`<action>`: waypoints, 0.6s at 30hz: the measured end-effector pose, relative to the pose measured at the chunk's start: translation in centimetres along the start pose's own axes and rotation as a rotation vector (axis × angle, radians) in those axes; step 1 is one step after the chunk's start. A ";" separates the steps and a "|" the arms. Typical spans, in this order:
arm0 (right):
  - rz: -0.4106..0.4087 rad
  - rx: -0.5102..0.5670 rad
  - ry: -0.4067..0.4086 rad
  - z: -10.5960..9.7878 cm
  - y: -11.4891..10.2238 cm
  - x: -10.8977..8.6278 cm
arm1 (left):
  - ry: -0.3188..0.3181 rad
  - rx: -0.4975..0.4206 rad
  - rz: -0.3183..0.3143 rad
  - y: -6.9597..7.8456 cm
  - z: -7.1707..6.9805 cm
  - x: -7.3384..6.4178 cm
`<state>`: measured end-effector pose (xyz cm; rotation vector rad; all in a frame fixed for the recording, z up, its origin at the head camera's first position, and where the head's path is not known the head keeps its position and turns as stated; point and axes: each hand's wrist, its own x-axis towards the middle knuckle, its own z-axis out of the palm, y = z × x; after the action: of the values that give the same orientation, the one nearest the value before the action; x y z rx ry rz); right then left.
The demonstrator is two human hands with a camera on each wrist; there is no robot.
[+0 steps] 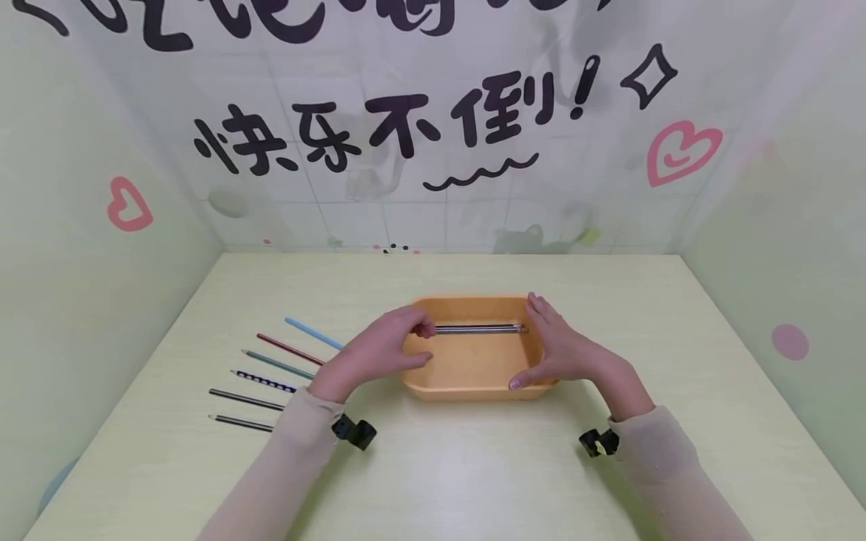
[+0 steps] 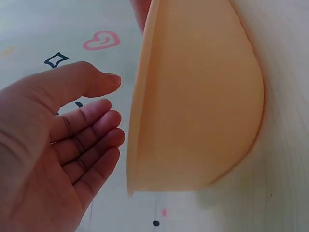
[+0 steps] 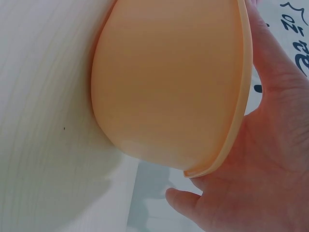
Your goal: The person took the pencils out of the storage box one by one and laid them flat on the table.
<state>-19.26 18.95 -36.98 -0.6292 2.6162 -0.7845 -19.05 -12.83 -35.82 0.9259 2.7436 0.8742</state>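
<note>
An orange plastic box [image 1: 473,368] rests on the table, its long sides running left to right. Inside, dark pencils [image 1: 480,329] lie lengthwise near its back wall. My left hand [image 1: 382,346] hovers over the box's left end, fingers bent loosely and thumb apart; in the left wrist view a gap shows between those fingers [image 2: 104,137] and the rim [image 2: 137,111]. At the right end, my right hand [image 1: 564,347] spans the box, with fairly straight fingers at the back corner and thumb by the front rim. In the right wrist view the rim overlaps the palm [image 3: 256,159].
Several pencils lie spread in a row at the left, partly behind the left forearm: a blue one [image 1: 313,332], a red one [image 1: 289,349], a green one [image 1: 279,364], a patterned one [image 1: 264,381] and dark ones [image 1: 245,398]. Printed walls border the table [image 1: 446,466].
</note>
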 end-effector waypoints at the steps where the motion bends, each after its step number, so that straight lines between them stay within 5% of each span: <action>1: 0.000 0.001 -0.001 0.0 0.0 0.0 | -0.010 -0.016 -0.001 0.1 0.3 0.5; 10: 0.005 -0.006 0.002 0.0 0.0 0.0 | -0.076 -0.069 0.016 0.7 1.6 4.5; 18: 0.003 0.002 0.004 0.1 -0.1 0.0 | -0.134 -0.018 -0.067 1.0 2.7 6.7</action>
<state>-19.20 18.86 -36.98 -0.6232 2.6190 -0.7875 -23.13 -6.93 -36.99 0.8513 2.6327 0.7942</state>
